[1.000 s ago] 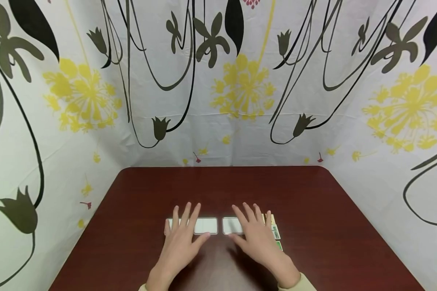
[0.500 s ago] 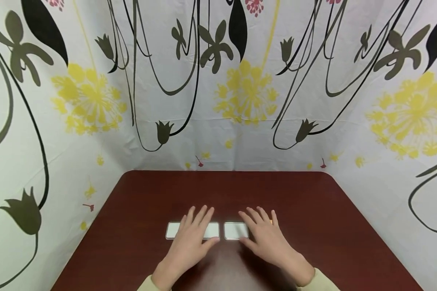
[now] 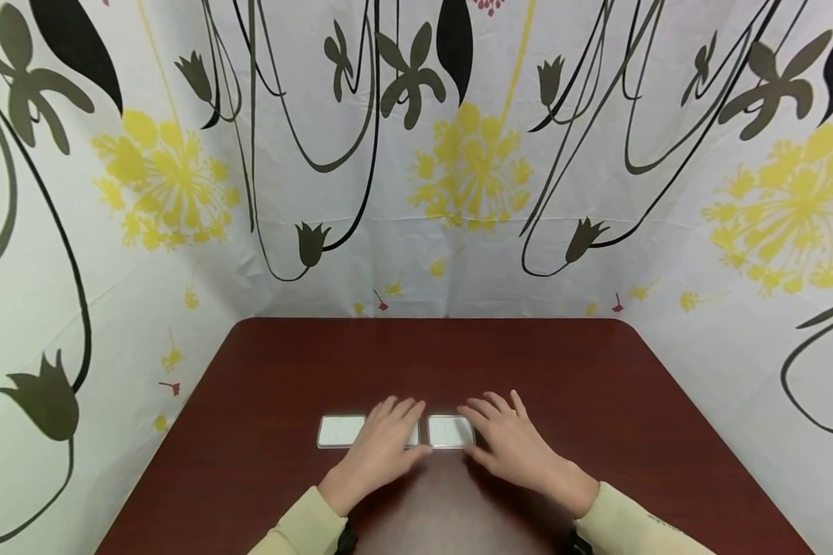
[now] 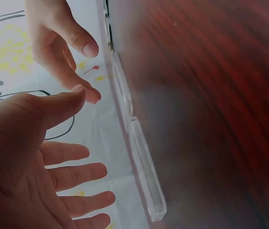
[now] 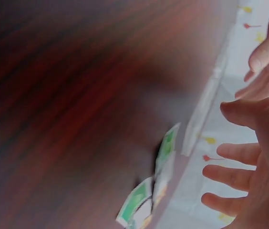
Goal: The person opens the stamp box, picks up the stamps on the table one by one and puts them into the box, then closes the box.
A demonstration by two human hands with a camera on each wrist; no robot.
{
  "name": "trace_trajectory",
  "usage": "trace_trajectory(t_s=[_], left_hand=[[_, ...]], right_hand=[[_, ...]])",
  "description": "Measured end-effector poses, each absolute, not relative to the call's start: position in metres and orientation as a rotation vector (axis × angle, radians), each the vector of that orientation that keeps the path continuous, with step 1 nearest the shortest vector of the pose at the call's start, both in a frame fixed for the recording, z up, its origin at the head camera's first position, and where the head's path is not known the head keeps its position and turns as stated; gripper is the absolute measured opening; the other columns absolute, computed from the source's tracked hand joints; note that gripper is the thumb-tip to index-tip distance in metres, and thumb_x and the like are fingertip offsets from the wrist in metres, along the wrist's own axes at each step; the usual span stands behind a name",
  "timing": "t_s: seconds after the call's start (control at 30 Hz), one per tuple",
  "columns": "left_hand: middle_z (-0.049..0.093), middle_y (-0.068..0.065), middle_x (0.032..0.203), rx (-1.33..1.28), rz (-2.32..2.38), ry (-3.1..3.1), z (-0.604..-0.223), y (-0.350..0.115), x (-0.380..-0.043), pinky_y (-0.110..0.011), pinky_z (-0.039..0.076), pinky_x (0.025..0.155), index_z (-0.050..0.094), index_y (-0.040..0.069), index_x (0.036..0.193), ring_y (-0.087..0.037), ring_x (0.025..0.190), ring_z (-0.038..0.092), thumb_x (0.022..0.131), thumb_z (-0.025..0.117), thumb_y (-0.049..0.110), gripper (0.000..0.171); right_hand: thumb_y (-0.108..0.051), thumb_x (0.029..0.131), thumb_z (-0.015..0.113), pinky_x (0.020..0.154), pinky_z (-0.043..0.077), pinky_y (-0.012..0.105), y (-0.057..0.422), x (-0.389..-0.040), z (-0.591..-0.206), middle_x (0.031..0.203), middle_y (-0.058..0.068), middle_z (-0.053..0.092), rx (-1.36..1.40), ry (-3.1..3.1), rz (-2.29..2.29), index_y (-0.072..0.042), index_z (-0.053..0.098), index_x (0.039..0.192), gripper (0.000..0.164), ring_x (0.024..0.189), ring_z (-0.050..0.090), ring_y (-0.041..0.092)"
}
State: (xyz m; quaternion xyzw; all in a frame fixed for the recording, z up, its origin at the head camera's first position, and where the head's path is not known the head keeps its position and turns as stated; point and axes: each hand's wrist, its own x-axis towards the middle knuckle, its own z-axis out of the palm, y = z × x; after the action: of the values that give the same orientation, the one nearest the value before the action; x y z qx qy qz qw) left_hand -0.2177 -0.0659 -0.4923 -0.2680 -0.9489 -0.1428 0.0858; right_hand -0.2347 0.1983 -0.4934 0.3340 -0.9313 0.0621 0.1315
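Observation:
My left hand [image 3: 383, 441] hovers over the right part of a long, shallow clear case [image 3: 340, 432] with a pale inside; its fingers are extended. Right of that case lies a shorter clear case [image 3: 450, 432]. My right hand [image 3: 510, 443] hangs by its right edge, fingers spread and holding nothing. Below the right hand, the right wrist view shows small printed cards [image 5: 167, 150] in green and white, some overlapping; the hand hides them in the head view. In the left wrist view the long case [image 4: 147, 171] lies flat, apart from both hands.
The dark red-brown table [image 3: 416, 354] has rounded far corners. A white cloth [image 3: 444, 262] with yellow flowers and dark stems hangs behind it and on both sides.
My left hand has moved right along the long case, uncovering its left end. My right hand has shifted slightly right, and the cards have gone out of sight beneath it in the head view.

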Motion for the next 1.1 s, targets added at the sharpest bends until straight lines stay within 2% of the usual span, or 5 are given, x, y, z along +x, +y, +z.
trace_trajectory(t_s=[0.33,0.5,0.73,0.97,1.1], left_hand=[[0.061,-0.009,0.133,-0.856,-0.331,-2.838,-0.495,-0.048,-0.232,-0.049,0.047,0.098,0.06,0.007,0.139,-0.032,0.123,0.055,0.09,0.074,0.048,0.065],[0.06,-0.008,0.131,-0.863,-0.33,-2.893,-0.497,-0.04,-0.236,-0.046,0.047,0.096,0.059,0.009,0.141,-0.03,0.121,0.054,0.086,0.076,0.052,0.072],[0.059,-0.008,0.127,-0.877,-0.31,-2.937,-0.501,-0.032,-0.239,-0.044,0.048,0.094,0.06,0.008,0.139,-0.028,0.116,0.054,0.084,0.077,0.055,0.074],[0.057,-0.004,0.111,-0.879,-0.31,-2.937,-0.501,-0.027,-0.243,-0.04,0.047,0.082,0.07,0.012,0.118,-0.024,0.099,0.051,0.081,0.08,0.054,0.057],[0.055,-0.002,0.106,-0.864,-0.324,-2.96,-0.501,-0.026,-0.244,-0.04,0.048,0.08,0.072,0.013,0.111,-0.021,0.095,0.049,0.08,0.082,0.053,0.052]], right_hand=[[-0.041,0.087,0.078,0.104,0.026,0.073,0.208,-0.239,-0.5,0.132,0.003,0.061,1.023,-2.701,0.174,-0.015,0.064,0.134,0.056,0.128,0.05,0.036],[-0.039,0.086,0.08,0.103,0.027,0.073,0.209,-0.242,-0.503,0.127,0.003,0.063,1.079,-2.656,0.176,-0.015,0.067,0.13,0.052,0.125,0.051,0.035],[-0.04,0.085,0.08,0.102,0.029,0.074,0.211,-0.242,-0.507,0.12,-0.002,0.065,1.119,-2.649,0.162,-0.02,0.069,0.125,0.045,0.122,0.053,0.032],[-0.038,0.084,0.082,0.1,0.034,0.071,0.211,-0.244,-0.508,0.118,-0.003,0.066,1.13,-2.638,0.174,-0.02,0.07,0.122,0.044,0.119,0.054,0.029],[-0.036,0.083,0.083,0.098,0.039,0.066,0.208,-0.243,-0.509,0.116,-0.002,0.066,1.147,-2.643,0.187,-0.018,0.071,0.121,0.043,0.115,0.055,0.027]])
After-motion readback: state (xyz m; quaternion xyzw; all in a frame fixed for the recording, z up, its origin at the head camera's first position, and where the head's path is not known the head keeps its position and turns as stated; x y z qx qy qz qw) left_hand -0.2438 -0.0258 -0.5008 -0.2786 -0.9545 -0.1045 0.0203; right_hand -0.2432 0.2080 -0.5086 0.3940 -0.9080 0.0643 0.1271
